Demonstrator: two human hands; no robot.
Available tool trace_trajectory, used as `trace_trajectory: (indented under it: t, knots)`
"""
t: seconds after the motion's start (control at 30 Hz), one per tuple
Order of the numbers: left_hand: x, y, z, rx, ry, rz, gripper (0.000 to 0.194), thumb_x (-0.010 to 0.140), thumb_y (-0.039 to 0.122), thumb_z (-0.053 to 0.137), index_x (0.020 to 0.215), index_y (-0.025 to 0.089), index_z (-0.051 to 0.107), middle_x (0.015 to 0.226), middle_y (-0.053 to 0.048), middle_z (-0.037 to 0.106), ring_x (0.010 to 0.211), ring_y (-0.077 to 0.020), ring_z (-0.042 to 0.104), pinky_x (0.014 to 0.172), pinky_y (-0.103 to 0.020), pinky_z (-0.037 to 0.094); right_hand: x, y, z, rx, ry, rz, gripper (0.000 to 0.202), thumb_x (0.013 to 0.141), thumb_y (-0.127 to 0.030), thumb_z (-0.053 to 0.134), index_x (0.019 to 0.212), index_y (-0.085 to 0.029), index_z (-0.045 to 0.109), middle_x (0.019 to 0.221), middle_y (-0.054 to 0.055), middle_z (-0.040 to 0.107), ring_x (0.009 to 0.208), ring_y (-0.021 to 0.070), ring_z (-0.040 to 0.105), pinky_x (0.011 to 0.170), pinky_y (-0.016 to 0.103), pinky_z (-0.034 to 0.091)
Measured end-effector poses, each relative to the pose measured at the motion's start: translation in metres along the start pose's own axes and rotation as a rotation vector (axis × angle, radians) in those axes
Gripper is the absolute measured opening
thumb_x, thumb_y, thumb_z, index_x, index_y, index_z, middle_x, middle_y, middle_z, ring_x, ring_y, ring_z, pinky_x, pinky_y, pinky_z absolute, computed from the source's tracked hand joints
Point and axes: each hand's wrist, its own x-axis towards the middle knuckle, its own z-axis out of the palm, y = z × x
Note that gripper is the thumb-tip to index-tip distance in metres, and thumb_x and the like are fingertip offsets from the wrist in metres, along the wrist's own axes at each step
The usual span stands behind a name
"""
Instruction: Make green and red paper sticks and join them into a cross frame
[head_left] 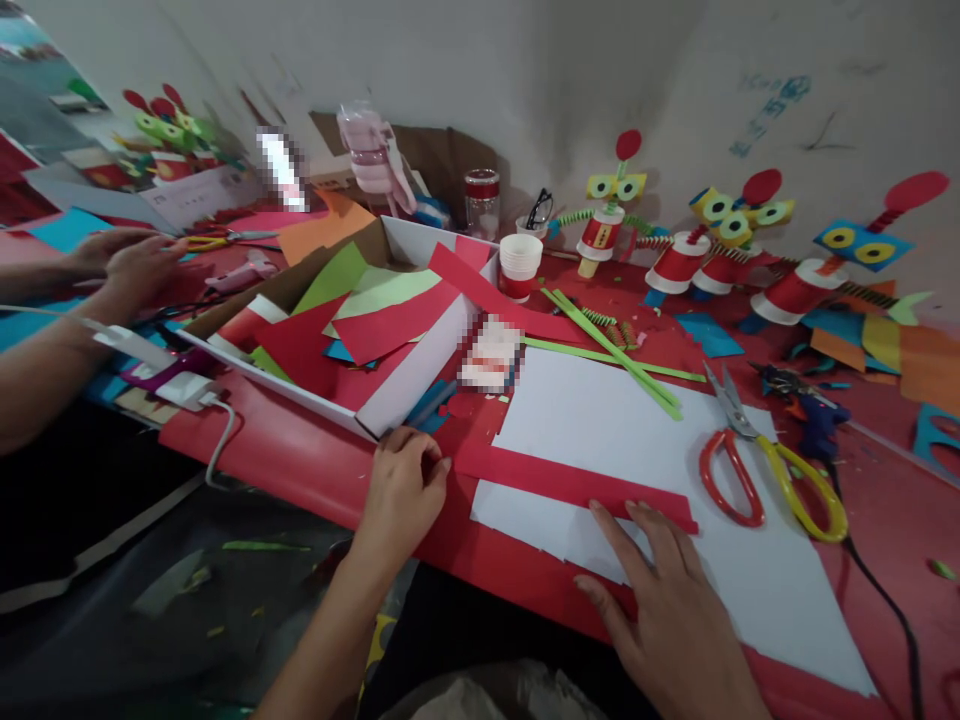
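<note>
My right hand lies with its fingers spread on the white sheet, fingertips at the lower edge of a red paper strip that crosses the sheet. My left hand is at the near corner of a white box, its fingers curled together; whether they hold anything is hidden. Colored paper sheets, red and green, fill the box. Scissors with one red and one yellow handle rest partly open at the right of the sheet. Two thin green strips cross above it.
Stacked paper cups, a jar and several paper-cup figures stand along the wall. A glue gun with a black cord lies right. At left, another person's hands are near a power strip with white cables.
</note>
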Motion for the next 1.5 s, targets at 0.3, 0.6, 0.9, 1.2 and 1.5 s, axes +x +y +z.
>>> trace_trajectory:
  t: [0.3, 0.6, 0.9, 1.2, 1.5]
  knots:
    - [-0.033, 0.039, 0.014, 0.149, 0.148, 0.267, 0.049, 0.077, 0.000, 0.039, 0.120, 0.018, 0.055, 0.133, -0.012, 0.055, 0.126, -0.0272, 0.047, 0.106, -0.047, 0.038, 0.002, -0.002, 0.003, 0.002, 0.044, -0.012, 0.056, 0.089, -0.053, 0.048, 0.137, -0.024, 0.051, 0.125, 0.016, 0.058, 0.114, 0.0335, 0.055, 0.088, 0.046, 0.051]
    - [-0.062, 0.059, 0.031, 0.204, -0.125, 0.522, 0.053, 0.092, 0.045, 0.046, 0.142, 0.031, 0.040, 0.150, -0.004, 0.041, 0.138, -0.0241, 0.037, 0.113, -0.048, 0.032, -0.003, 0.001, -0.005, -0.016, 0.044, 0.014, 0.053, 0.091, -0.050, 0.046, 0.137, -0.024, 0.051, 0.130, 0.014, 0.058, 0.113, 0.0308, 0.057, 0.088, 0.043, 0.050]
    - [-0.064, 0.054, 0.029, 0.286, -0.112, 0.600, 0.053, 0.093, 0.040, 0.046, 0.143, 0.024, 0.042, 0.150, -0.012, 0.040, 0.139, -0.0312, 0.035, 0.111, -0.054, 0.030, -0.023, 0.037, -0.025, -0.141, -0.011, 0.253, 0.040, 0.095, -0.035, 0.045, 0.131, -0.022, 0.057, 0.133, 0.011, 0.058, 0.118, 0.0323, 0.051, 0.092, 0.050, 0.044]
    - [-0.037, 0.130, 0.051, 0.096, -0.203, 0.592, 0.022, 0.095, 0.022, 0.041, 0.099, 0.017, 0.062, 0.101, -0.009, 0.064, 0.087, -0.0211, 0.062, 0.073, -0.032, 0.050, -0.023, 0.029, -0.028, -0.089, -0.025, 0.285, 0.041, 0.092, -0.035, 0.051, 0.128, -0.016, 0.059, 0.127, 0.016, 0.058, 0.115, 0.0328, 0.049, 0.092, 0.049, 0.045]
    - [-0.031, 0.150, 0.063, 0.135, -0.320, 0.658, 0.014, 0.088, 0.012, 0.044, 0.093, 0.017, 0.056, 0.092, -0.007, 0.057, 0.085, -0.0236, 0.056, 0.071, -0.036, 0.048, -0.009, 0.064, -0.035, 0.123, 0.055, 0.253, 0.027, 0.091, -0.020, 0.051, 0.113, -0.011, 0.064, 0.108, 0.014, 0.066, 0.101, 0.0284, 0.056, 0.090, 0.046, 0.048]
